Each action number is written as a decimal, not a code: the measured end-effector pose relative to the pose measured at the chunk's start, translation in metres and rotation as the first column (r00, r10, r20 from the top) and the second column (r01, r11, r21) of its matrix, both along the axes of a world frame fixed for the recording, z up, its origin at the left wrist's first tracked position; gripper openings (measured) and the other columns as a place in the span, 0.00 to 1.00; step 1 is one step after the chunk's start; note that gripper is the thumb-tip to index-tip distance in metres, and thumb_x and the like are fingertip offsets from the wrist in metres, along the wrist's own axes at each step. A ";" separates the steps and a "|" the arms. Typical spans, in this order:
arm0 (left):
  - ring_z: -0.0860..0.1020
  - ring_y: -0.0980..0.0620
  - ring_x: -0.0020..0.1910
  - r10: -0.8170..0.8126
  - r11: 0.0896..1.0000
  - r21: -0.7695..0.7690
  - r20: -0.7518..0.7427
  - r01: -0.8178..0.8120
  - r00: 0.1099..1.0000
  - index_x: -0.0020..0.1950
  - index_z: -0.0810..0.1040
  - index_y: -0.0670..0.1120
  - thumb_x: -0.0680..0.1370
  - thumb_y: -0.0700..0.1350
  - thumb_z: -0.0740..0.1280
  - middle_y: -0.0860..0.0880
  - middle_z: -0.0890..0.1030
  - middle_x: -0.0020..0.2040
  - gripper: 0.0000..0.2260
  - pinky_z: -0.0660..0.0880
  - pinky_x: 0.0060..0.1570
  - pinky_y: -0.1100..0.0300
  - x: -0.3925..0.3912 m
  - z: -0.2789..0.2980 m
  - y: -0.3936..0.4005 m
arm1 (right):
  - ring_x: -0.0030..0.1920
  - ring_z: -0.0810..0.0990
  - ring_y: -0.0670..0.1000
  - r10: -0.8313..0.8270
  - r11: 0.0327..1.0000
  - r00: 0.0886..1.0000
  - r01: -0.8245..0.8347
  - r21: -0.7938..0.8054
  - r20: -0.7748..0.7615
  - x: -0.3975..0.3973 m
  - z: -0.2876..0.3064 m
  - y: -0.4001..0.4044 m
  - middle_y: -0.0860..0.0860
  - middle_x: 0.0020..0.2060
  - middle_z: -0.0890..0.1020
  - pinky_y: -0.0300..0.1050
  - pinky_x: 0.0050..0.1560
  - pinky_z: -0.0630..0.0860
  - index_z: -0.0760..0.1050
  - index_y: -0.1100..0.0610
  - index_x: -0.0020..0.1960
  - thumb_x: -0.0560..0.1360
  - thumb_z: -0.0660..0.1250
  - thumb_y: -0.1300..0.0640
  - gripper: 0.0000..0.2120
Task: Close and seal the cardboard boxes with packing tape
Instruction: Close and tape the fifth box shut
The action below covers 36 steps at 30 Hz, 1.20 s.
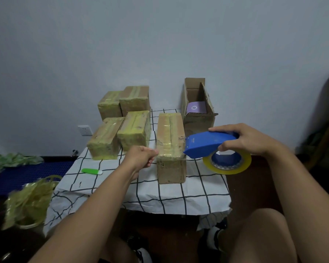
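A checked cloth [188,198] covered the small table against a plain wall, with four taped boxes [120,128] at its far left corner and an open carton [198,114] at the far right. The right hand [249,139] gripped the blue tape dispenser [211,144] against the long cardboard box [171,145] mid-table. The left hand [142,158] seemed to pinch the tape's loose end beside the box; a slack pull could have wrinkled the strip or dragged the unbraced box.

I see four taped boxes [122,120] clustered at bench [141,194] rear left, two behind two. Long box [170,145] at bench centre, lengthwise toward me. Open box [198,105] behind it to right, packet [196,107] inside. Cutter [91,171] on bench front left. Tape dispenser [213,144] above bench right edge, just beside long box. Tape scrap heap [29,202] off bench, lower left.
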<state>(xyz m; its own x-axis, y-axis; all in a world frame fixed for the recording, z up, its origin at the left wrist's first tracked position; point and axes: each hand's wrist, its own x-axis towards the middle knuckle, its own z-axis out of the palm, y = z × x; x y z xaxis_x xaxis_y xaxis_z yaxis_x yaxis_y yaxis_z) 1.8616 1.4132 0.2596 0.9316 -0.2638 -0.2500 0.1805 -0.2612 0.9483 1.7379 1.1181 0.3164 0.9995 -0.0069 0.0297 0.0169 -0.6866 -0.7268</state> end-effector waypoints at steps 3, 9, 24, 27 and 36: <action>0.72 0.55 0.29 0.010 1.000 0.012 0.041 -0.011 0.999 0.47 0.80 0.38 0.77 0.39 0.71 0.47 0.77 0.33 0.04 0.74 0.30 0.66 -0.003 -0.002 -0.001 | 0.51 0.79 0.44 0.001 1.000 1.000 -0.001 0.009 -0.006 0.000 -0.003 0.000 0.40 0.55 0.79 0.34 0.46 0.74 0.75 0.34 0.62 0.65 0.70 0.46 0.26; 0.72 0.54 0.29 -0.001 0.999 0.048 0.031 -0.001 1.000 0.50 0.79 0.39 0.78 0.41 0.70 0.47 0.77 0.33 0.06 0.71 0.29 0.63 -0.004 -0.002 -0.002 | 0.52 0.80 0.48 0.012 0.999 1.000 -0.012 0.037 -0.018 0.000 -0.009 0.000 0.42 0.56 0.78 0.34 0.43 0.77 0.73 0.34 0.62 0.65 0.70 0.47 0.25; 0.75 0.47 0.63 -0.702 0.665 0.744 0.653 -0.069 0.285 0.70 0.73 0.49 0.78 0.52 0.67 0.50 0.77 0.66 0.21 0.72 0.60 0.50 -0.029 -0.022 -0.027 | 0.50 0.79 0.42 -0.025 0.995 0.999 0.029 0.095 -0.046 -0.004 -0.034 0.004 0.38 0.54 0.78 0.33 0.45 0.74 0.73 0.34 0.63 0.66 0.68 0.47 0.26; 0.79 0.43 0.51 -0.641 0.743 0.656 0.754 -0.133 0.143 0.58 0.81 0.44 0.74 0.43 0.73 0.45 0.82 0.55 0.13 0.76 0.44 0.52 -0.017 -0.032 -0.023 | 0.52 0.80 0.43 -0.046 0.989 0.999 0.046 0.143 -0.005 -0.009 -0.034 0.003 0.39 0.56 0.77 0.34 0.46 0.76 0.73 0.34 0.63 0.67 0.69 0.47 0.25; 0.73 0.48 0.42 -0.642 0.707 0.675 0.738 -0.212 0.207 0.69 0.74 0.51 0.71 0.39 0.72 0.50 0.75 0.44 0.26 0.64 0.34 0.59 -0.022 -0.039 -0.016 | 0.56 0.78 0.48 -0.053 0.983 0.998 0.048 0.178 0.025 -0.008 -0.051 0.015 0.42 0.61 0.75 0.37 0.49 0.76 0.73 0.36 0.66 0.68 0.69 0.47 0.26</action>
<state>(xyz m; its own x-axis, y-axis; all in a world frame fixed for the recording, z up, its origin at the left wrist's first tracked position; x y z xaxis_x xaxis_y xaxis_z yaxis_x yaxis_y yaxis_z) 1.8396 1.3971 0.2209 0.4878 -0.7106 0.5070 -0.8127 -0.5818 -0.0334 1.7298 1.1329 0.2652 0.9965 -0.0651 0.0527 0.0084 -0.5477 -0.8366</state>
